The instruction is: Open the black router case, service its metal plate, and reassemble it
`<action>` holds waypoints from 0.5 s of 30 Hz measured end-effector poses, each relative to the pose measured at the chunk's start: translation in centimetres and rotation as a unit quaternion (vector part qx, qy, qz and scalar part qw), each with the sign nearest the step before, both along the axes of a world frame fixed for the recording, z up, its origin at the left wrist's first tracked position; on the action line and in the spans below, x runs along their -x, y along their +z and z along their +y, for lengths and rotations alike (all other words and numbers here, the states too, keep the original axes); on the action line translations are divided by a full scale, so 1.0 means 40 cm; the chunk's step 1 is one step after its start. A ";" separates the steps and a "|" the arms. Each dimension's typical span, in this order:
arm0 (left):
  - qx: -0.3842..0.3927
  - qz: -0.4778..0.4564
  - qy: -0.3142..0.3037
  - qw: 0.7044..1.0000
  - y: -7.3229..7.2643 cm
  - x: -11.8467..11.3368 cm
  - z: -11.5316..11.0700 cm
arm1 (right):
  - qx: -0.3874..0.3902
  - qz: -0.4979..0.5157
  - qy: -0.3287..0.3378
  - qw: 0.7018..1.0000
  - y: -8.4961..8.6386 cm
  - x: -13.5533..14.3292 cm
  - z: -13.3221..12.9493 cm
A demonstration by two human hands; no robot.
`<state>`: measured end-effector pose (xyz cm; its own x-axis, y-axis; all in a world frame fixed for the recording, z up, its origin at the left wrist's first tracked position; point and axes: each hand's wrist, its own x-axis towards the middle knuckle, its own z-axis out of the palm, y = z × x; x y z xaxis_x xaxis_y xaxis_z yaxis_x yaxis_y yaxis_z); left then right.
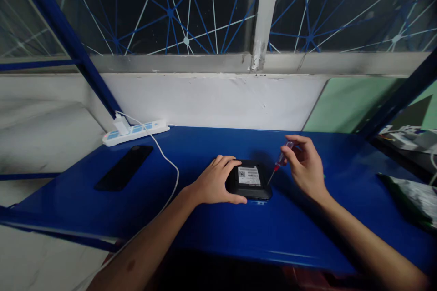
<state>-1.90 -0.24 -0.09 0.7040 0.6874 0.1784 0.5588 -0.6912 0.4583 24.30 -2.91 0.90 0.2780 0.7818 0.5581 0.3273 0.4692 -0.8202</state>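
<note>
A black rectangular device (252,192) with a white printed label (248,176) lies flat on the blue table (218,232). Wrapped round its left side, my left hand (215,182) has its fingers on the far edge and its thumb at the near edge. My right hand (307,168) pinches the clear purplish handle of a screwdriver (282,156) with a red collar. The screwdriver slants down to the left, its tip at the device's right edge. Whether the tip sits in a screw is too small to tell.
A black phone (124,168) lies at the left, near a white power strip (136,132) with a plugged-in charger (121,123). A white cable (172,163) runs from there under my left forearm. At the far right lies a silvery bag (414,195).
</note>
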 end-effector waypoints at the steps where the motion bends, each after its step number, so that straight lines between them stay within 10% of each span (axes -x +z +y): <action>1: 0.001 0.000 0.001 1.000 -0.001 0.001 0.001 | 0.002 -0.007 0.005 1.000 -0.002 0.003 -0.002; 15: 0.000 -0.002 -0.002 1.000 -0.007 -0.001 0.005 | 0.016 -0.010 0.024 1.000 -0.010 0.014 -0.012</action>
<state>-1.88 -0.04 -0.35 0.7057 0.6848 0.1818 0.5543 -0.6934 0.4603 23.72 -3.40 0.49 0.2286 0.8117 0.5376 0.3205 0.4587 -0.8288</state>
